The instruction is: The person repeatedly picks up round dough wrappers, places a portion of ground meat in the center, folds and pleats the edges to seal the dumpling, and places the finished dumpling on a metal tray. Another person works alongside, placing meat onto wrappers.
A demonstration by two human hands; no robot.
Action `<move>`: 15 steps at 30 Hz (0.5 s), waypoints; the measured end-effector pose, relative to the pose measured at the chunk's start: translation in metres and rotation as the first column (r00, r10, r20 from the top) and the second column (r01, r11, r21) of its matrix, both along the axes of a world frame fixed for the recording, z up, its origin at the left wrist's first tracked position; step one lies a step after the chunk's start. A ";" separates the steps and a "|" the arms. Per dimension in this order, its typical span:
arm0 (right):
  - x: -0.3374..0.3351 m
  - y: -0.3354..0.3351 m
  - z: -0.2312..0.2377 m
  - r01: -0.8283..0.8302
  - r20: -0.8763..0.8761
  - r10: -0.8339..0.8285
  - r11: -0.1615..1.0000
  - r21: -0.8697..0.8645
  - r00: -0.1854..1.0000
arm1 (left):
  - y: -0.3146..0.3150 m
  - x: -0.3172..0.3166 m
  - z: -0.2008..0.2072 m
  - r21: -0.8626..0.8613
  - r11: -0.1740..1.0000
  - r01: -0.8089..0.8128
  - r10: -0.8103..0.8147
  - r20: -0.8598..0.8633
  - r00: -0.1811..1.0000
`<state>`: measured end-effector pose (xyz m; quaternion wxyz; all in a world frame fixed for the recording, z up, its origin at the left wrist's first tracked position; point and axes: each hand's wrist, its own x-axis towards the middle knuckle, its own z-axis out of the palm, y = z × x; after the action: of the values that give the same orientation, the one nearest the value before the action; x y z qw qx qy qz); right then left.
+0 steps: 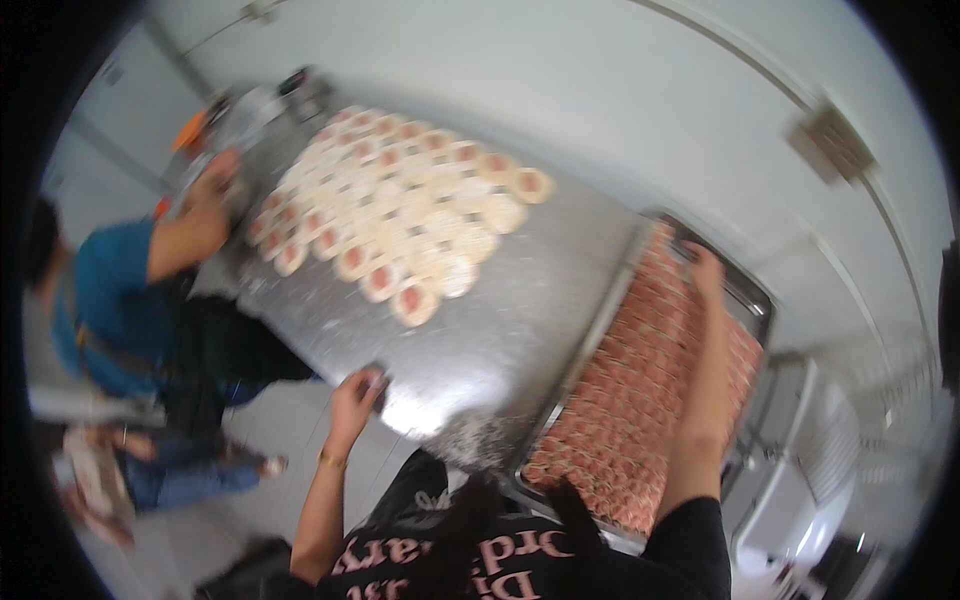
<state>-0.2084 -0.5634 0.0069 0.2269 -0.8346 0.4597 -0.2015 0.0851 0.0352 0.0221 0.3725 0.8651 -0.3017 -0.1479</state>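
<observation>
At the metal table's near edge, my left hand (350, 398) has its fingers closed near a small dark thing (380, 388), too blurred to name. My right hand (706, 268) reaches over the far end of a large metal tray (590, 345). Its fingers are curled by another small dark thing (684, 248) that I cannot make out. Rows of small pink filling portions (630, 390) cover most of the tray. On the table lie many pale dough rounds (460, 230), laid close together. Rounds along the near and far sides carry a pink portion, like this one (411, 300).
A co-worker in a blue top (120, 290) stands at the table's left, one hand (215, 175) raised by plastic bags (250, 115). The floured metal table (520, 330) meets a white wall (560, 90). A white plastic chair (810, 450) is beside the tray. Another person's legs (185, 480) show lower left.
</observation>
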 end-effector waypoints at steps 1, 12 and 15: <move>-0.002 0.000 0.006 0.016 0.003 -0.017 0.997 0.076 1.000 | -0.003 0.006 -0.002 -0.009 1.000 -0.028 0.029 0.053 0.998; -0.019 0.094 0.032 -0.158 0.182 0.130 0.977 0.147 0.975 | -0.037 0.092 -0.025 -0.180 0.910 -0.372 0.391 0.084 0.916; -0.013 0.135 0.045 -0.228 0.245 0.202 0.971 0.079 0.948 | -0.040 0.111 -0.036 -0.169 0.855 -0.490 0.497 -0.001 0.868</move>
<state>-0.2218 -0.4288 0.0521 0.3445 -0.8367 0.3458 -0.2484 0.1961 -0.0049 -0.0136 0.4610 0.8829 -0.0889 -0.0037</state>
